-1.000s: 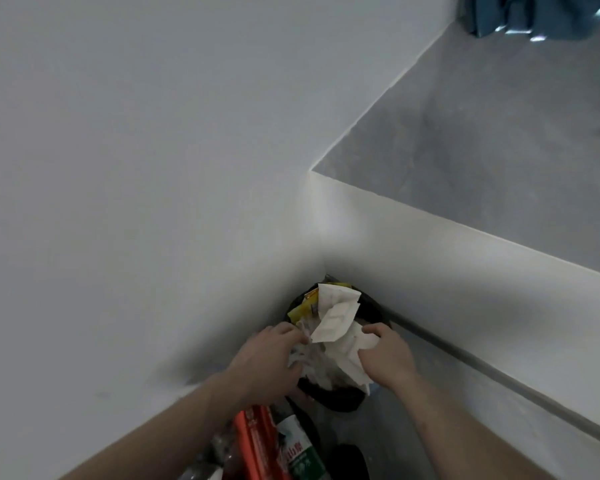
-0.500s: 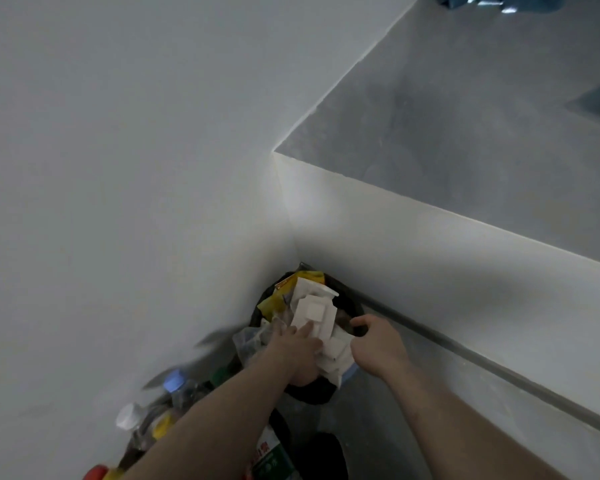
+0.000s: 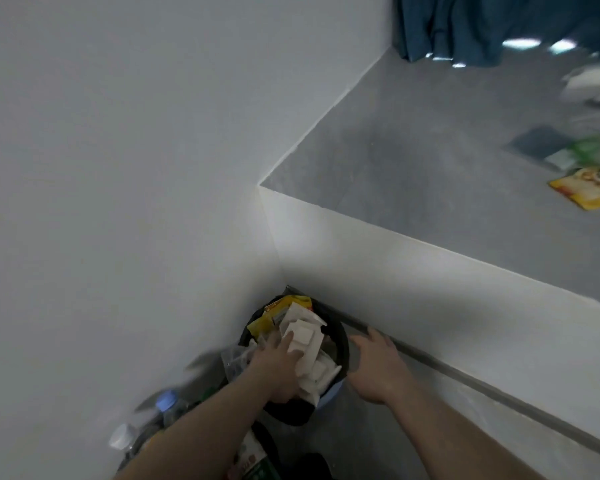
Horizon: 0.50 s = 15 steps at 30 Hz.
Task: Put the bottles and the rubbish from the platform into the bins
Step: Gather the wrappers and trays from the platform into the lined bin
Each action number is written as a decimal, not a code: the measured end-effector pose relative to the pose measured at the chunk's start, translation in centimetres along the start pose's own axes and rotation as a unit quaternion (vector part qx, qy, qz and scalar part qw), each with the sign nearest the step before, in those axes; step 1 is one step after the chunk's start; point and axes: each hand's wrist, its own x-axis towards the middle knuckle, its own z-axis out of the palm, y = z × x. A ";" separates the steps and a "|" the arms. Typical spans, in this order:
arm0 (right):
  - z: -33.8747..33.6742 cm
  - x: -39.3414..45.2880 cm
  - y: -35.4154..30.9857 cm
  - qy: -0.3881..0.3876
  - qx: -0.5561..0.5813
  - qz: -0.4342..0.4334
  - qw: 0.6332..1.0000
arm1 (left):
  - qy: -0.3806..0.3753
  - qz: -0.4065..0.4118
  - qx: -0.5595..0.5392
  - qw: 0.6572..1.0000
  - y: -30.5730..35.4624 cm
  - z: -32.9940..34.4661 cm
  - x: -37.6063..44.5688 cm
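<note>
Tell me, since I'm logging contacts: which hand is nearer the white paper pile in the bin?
Left. The left hand presses on the white paper pile; the right hand hovers beside the bin, apart.

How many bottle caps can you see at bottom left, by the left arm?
2: a blue cap on a clear bottle near the wall, and a white cap lower and further left. The left forearm may hide more bottles.
</note>
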 end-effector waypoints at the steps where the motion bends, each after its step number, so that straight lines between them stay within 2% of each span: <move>1: -0.3 -0.8 -0.3 0.000 -0.023 -0.004 1.000 | 0.020 0.001 -0.019 1.000 -0.2 -0.9 -1.4; 5: -1.9 -4.7 -1.6 0.020 -0.041 -0.014 0.999 | 0.103 0.015 -0.038 0.994 -1.0 -3.9 -7.5; 9: -4.2 -9.7 -1.1 0.092 -0.043 0.001 0.995 | 0.172 0.023 -0.042 0.984 -0.5 -6.6 -14.4; 15: -5.7 -19.5 3.1 0.141 -0.112 0.084 0.980 | 0.280 0.033 -0.065 0.957 2.4 -9.2 -21.1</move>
